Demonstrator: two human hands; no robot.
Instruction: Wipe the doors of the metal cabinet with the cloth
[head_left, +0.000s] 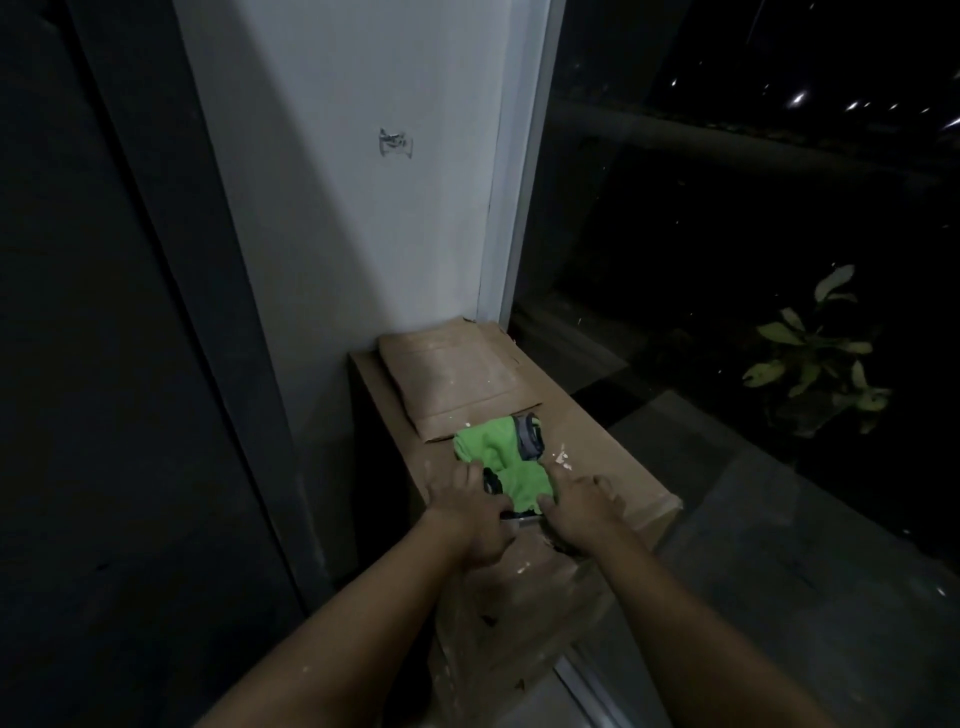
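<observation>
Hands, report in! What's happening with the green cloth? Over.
Left hand pinches green cloth; right hand touches its edge, grip unclear. It lies bunched on cardboard box. Wiping not yet begun.
</observation>
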